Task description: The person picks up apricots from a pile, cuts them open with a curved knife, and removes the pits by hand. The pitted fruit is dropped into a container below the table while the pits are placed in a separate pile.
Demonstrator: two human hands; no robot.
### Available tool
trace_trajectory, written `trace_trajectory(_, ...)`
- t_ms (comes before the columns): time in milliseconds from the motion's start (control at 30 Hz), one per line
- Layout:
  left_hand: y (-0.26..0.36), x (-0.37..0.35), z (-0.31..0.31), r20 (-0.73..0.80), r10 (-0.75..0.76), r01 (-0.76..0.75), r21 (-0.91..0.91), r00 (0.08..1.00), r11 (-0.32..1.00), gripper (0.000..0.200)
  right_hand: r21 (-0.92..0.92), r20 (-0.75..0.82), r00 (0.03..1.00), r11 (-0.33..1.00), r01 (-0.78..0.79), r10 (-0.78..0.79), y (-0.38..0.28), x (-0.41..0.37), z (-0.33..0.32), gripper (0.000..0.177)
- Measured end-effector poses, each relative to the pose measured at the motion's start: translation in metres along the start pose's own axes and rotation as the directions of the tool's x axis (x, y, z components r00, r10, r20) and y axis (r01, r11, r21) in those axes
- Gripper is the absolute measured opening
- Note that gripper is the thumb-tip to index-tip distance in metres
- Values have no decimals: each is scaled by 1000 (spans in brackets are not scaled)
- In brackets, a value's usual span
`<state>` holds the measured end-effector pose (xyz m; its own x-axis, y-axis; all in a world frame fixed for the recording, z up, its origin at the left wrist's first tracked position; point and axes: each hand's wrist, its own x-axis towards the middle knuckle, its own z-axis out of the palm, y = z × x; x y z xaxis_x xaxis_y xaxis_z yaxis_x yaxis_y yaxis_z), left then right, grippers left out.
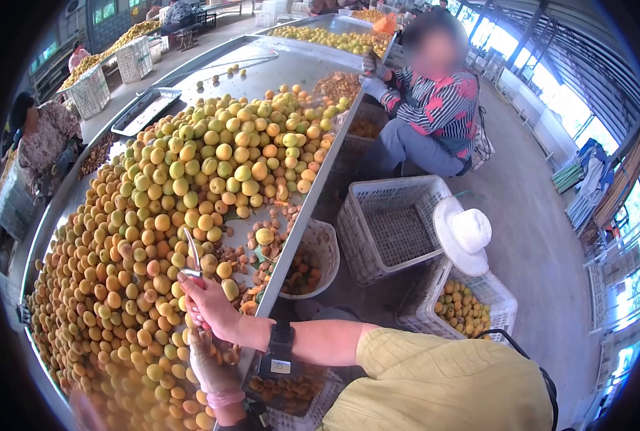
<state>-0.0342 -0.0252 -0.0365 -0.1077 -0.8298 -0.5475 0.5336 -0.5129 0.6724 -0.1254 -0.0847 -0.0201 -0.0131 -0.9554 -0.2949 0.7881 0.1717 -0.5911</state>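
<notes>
My bare right hand [216,309] is closed around the handle of a small curved knife [193,251], its blade pointing up over the heap. Just below it is my gloved left hand [214,366], fingers curled and partly hidden under the right; what they hold cannot be made out. Both hands are at the near edge of a metal table, over a large pile of yellow-orange apricots [140,266]. Beside my right hand lie loose brown pits [266,266] and split apricot pieces along the table's rim [284,262].
Below the rim stand a white basket [331,255] with apricot halves and a crate [302,409] of orange pieces. An unfilled crate [395,230], a crate of whole fruit [464,309] and a white hat [467,233] are alongside. A co-worker [435,93] sits farther up the table.
</notes>
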Motion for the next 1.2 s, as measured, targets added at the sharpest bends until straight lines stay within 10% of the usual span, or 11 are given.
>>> trace_trajectory(567, -6, 14, -18, 17, 150, -149, 299, 989, 943, 32, -46, 38, 990, 990, 135, -133, 4, 1, 0, 36)
trace_trajectory(1200, -2, 5, -4, 13, 174, -173, 210, 985, 962, 32, -64, 43, 985, 984, 167, -165, 0, -8, 6, 30)
